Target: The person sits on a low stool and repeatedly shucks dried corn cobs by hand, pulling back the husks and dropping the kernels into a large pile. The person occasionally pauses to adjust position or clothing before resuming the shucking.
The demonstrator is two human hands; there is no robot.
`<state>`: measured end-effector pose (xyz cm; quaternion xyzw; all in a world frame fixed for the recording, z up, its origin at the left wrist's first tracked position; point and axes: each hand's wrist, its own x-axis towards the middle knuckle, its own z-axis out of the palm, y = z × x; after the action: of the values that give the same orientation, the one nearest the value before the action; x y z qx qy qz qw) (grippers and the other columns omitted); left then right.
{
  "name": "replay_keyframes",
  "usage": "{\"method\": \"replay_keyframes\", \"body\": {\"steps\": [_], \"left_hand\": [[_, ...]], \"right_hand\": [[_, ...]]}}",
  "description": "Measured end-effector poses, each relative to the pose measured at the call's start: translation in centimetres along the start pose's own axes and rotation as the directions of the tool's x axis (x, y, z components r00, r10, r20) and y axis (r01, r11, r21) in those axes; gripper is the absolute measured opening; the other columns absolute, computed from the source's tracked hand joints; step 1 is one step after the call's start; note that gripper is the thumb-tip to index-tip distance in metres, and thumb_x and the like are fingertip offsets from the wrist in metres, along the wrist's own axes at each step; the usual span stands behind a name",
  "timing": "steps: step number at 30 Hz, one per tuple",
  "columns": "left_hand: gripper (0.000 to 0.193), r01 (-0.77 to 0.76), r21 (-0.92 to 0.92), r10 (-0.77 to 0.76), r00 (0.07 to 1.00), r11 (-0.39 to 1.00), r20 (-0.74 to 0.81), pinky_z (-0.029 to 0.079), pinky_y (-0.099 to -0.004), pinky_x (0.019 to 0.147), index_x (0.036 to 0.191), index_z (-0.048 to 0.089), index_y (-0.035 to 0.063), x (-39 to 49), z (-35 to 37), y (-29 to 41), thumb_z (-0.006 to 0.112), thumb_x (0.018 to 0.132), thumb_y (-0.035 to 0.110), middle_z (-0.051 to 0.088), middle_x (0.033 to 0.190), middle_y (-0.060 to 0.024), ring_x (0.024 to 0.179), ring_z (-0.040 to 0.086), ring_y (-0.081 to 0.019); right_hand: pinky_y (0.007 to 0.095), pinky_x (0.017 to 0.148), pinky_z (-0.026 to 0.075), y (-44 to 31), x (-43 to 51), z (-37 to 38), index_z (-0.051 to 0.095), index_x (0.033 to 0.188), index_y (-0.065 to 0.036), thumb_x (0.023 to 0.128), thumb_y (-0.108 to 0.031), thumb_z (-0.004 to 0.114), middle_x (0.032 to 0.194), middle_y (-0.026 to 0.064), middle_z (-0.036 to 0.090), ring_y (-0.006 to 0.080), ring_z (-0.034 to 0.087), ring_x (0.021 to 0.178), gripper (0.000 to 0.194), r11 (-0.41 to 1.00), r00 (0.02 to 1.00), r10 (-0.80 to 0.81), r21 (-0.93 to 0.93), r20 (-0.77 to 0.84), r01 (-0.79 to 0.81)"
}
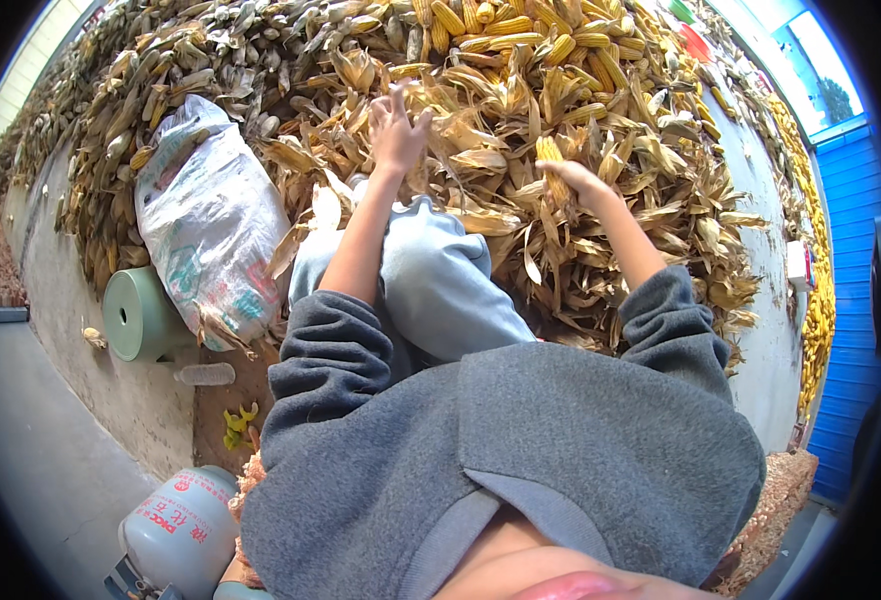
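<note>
My right hand (581,184) grips a yellow corn cob (549,149), its kernels bare at the upper end; the lower end is partly hidden by my fingers. To the left, above my knee, my left hand (397,136) is raised with its fingers spread and nothing visible in them. Loose dry corn husks (478,150) lie under and around both hands. Beyond them is a heap of husked yellow cobs (511,30). Ears still in greyish husks (207,49) are piled at the upper left.
A white woven plastic sack (211,217) lies left of my knees. Beside it are a green cylindrical object (136,315) and a clear plastic bottle (207,374). A grey gas cylinder (181,517) stands at lower left. A blue corrugated wall (851,292) rises at right.
</note>
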<state>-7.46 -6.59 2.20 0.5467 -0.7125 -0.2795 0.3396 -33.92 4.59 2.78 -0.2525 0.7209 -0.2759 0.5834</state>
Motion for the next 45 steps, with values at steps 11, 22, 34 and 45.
{"method": "replay_keyframes", "body": {"steps": [11, 22, 34, 45], "left_hand": [[0.033, -0.110, -0.128, 0.162, 0.835, 0.986, 0.526, 0.043, -0.0299, 0.084, 0.115, 0.054, 0.0118, -1.8, -3.8, -1.9, 0.053, 0.086, 0.028, 0.058, 0.106, -0.0115, 0.097, 0.055, -0.0192], [0.058, 0.141, -0.489, -0.365, 0.841, 0.861, -0.399, 0.021, -0.0240, 0.039, 0.041, 0.033, 0.0113, -17.4, -29.8, 0.4, 0.047, 0.086, 0.045, 0.034, 0.042, 0.0024, 0.038, 0.030, -0.0077], [0.021, -0.001, -0.692, -0.611, 0.469, 0.722, -0.638, 0.025, -0.0199, 0.037, 0.079, 0.045, 0.0112, -34.7, -39.5, -12.1, 0.035, 0.091, 0.025, 0.044, 0.059, 0.0016, 0.043, 0.035, -0.0060], [0.022, -0.297, -0.943, -0.855, 0.442, 0.146, -0.272, 0.036, -0.0286, 0.049, 0.066, 0.051, 0.0125, -37.2, -41.0, -19.1, 0.040, 0.084, 0.020, 0.048, 0.058, -0.0008, 0.047, 0.039, -0.0149]], "right_hand": [[0.0305, 0.069, 0.054, -0.5, -4.2, -1.3, 0.045, 0.113, 0.000, 0.088, -0.024, 0.045, 0.098, 0.0166, 0.054, 0.0206, 0.057, 0.085, 0.035, 0.800, 0.990, -0.028, 0.597, 0.137, -0.060], [0.0244, 0.036, 0.023, -7.2, -5.7, 5.1, 0.061, 0.058, -0.007, 0.087, -0.039, 0.050, 0.040, -0.0006, 0.042, 0.0075, 0.035, 0.034, 0.045, 0.278, 0.399, -0.904, -0.498, 0.153, 0.821], [0.0217, 0.053, 0.038, -14.0, -14.6, 15.7, 0.060, 0.095, -0.006, 0.092, -0.029, 0.043, 0.071, 0.0003, 0.058, 0.0057, 0.044, 0.055, 0.029, 0.003, 0.252, -0.902, -0.577, 0.351, 0.817], [0.0134, 0.041, 0.030, -9.0, -8.1, 14.4, 0.058, 0.093, -0.006, 0.089, -0.019, 0.047, 0.065, 0.0011, 0.054, 0.0042, 0.038, 0.047, 0.017, 0.116, 0.446, -0.461, -0.446, 0.767, 0.887]]}}
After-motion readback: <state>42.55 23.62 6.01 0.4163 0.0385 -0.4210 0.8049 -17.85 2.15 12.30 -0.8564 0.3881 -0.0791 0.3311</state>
